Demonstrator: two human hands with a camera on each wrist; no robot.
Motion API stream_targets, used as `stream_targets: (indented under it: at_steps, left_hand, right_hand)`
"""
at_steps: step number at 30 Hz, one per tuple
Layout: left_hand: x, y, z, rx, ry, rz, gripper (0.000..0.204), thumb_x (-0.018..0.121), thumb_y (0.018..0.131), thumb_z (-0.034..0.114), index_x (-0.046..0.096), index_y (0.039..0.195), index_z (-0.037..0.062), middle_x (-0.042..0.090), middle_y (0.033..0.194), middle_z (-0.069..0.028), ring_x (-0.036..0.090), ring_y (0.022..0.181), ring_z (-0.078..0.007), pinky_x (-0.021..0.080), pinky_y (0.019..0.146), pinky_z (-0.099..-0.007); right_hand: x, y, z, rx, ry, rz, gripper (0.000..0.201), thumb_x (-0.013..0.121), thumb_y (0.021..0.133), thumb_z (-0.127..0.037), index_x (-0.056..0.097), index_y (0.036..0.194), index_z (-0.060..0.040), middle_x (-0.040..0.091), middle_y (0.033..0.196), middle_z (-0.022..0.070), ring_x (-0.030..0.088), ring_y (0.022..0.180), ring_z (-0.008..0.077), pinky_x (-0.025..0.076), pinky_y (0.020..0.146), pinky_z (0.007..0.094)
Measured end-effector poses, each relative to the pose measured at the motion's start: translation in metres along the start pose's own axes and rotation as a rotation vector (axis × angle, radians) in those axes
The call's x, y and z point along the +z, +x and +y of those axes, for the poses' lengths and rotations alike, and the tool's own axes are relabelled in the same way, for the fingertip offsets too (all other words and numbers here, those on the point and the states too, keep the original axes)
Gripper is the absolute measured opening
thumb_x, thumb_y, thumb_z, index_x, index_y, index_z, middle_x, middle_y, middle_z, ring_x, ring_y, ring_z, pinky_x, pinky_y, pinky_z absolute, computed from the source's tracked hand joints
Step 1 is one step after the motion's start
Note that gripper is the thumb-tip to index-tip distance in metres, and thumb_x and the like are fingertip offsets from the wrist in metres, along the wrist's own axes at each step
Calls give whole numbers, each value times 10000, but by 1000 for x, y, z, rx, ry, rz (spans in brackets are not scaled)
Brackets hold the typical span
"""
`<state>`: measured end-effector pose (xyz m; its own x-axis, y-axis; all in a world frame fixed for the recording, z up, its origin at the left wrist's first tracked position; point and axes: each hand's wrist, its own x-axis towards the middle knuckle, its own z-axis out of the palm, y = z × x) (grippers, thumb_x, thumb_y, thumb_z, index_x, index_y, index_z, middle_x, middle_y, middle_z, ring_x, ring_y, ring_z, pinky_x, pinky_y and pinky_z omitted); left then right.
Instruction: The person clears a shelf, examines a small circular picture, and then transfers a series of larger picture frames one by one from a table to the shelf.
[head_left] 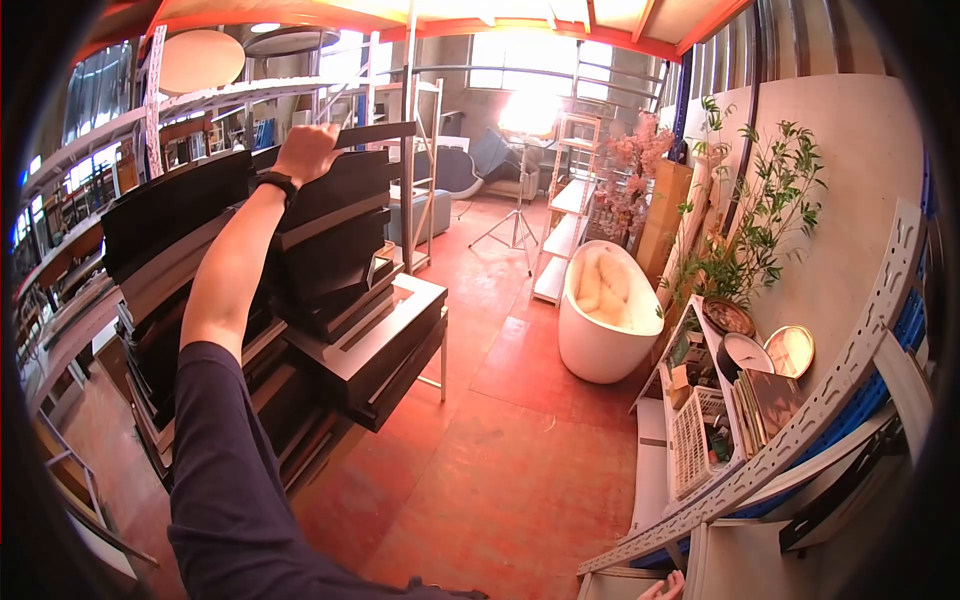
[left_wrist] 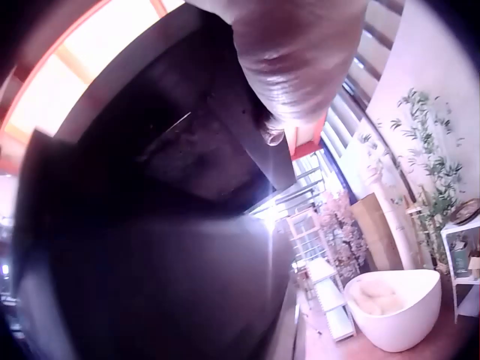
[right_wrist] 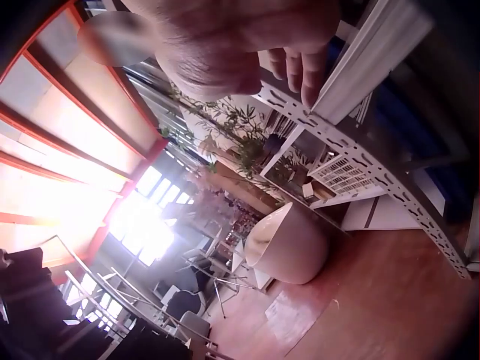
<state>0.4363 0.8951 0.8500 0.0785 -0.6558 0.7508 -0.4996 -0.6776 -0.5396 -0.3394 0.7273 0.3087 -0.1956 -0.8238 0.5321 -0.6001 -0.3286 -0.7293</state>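
Observation:
My left hand (head_left: 308, 152), a dark band at its wrist, reaches up and grips the top edge of a black panel (head_left: 345, 180) in a stack of black, box-like pieces. In the left wrist view the left hand (left_wrist: 304, 56) bends over the edge of the dark panel (left_wrist: 187, 157), its fingertips mostly hidden. At the bottom right of the head view, only the fingers of my right hand (head_left: 662, 588) show, beside a pale board (head_left: 740, 560). The right wrist view has the right hand (right_wrist: 240, 45) with loosely extended fingers by a white board (right_wrist: 375, 64), holding nothing visible.
A perforated metal upright (head_left: 765, 445) slants across the right side. Beyond it stand a low white shelf (head_left: 742, 455) with a basket, a white bathtub (head_left: 605, 345) and leafy plants (head_left: 770, 215). A tripod (head_left: 515, 235) stands farther back on the red floor (head_left: 480, 480).

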Motion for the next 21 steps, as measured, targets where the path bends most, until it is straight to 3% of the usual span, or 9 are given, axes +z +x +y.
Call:
stream_targets:
  at_steps: [4,8,12,13,14,16,18,19,21]
  left_hand:
    - [-30,12,29,24,-46,106,320,655,810,290,561,954,20,622,822,-108,647,736,-273,507,610,-357]
    - [-49,8,59,5,-47,81,314,656,809,295,563,950,31,611,806,-96,643,712,-265,505,597,-350]
    - [-54,-4,73,57,-30,49,344,653,801,335,573,954,37,609,814,-77,639,747,-227,502,636,-340]
    - [-53,-8,74,77,-4,21,337,648,806,328,573,958,37,610,823,-74,637,769,-224,500,646,-337]
    - [-52,-10,75,96,20,-7,330,642,810,322,573,961,37,612,833,-71,635,792,-221,497,656,-334]
    - [-51,-18,73,131,42,-10,331,636,810,314,570,975,34,612,841,-70,629,815,-221,494,668,-327]
    - [-60,-24,72,164,10,28,335,639,804,308,566,979,32,613,851,-82,622,838,-227,493,693,-332]
    - [-64,-27,71,172,7,28,335,639,804,308,566,979,32,613,851,-82,622,838,-227,493,693,-332]
    - [-74,-35,69,183,-56,75,349,645,797,309,560,985,27,617,872,-95,618,840,-236,494,716,-338]
  right_hand:
    - [18,3,-25,-103,36,-47,313,501,860,1,491,1170,35,548,1123,194,580,1007,283,504,865,366]
    - [45,5,-34,-89,138,-183,303,501,861,6,492,1162,37,553,1103,183,569,1018,273,505,862,361]
    - [62,14,-74,56,141,-415,286,479,893,-53,497,1166,29,542,1139,175,561,1031,294,483,883,391]
    - [59,20,-97,217,249,-560,341,489,929,-157,463,1209,37,500,1205,219,535,1072,341,448,926,428]
    - [73,25,-104,214,251,-562,341,489,929,-157,463,1209,37,500,1205,219,535,1072,341,448,926,428]
    - [112,27,-108,572,644,-696,411,505,940,-310,498,1193,13,559,1171,168,569,1048,251,487,862,373]
    - [131,45,-182,523,805,-937,376,490,944,-337,523,1142,-19,606,1083,127,599,1000,205,503,823,333]
    - [145,53,-217,568,908,-1059,383,495,942,-351,522,1156,-35,605,1097,120,592,1025,222,496,839,343]
    - [179,66,-292,407,1164,-1317,439,473,949,-382,489,1209,-29,572,1177,132,562,1088,236,463,901,355]
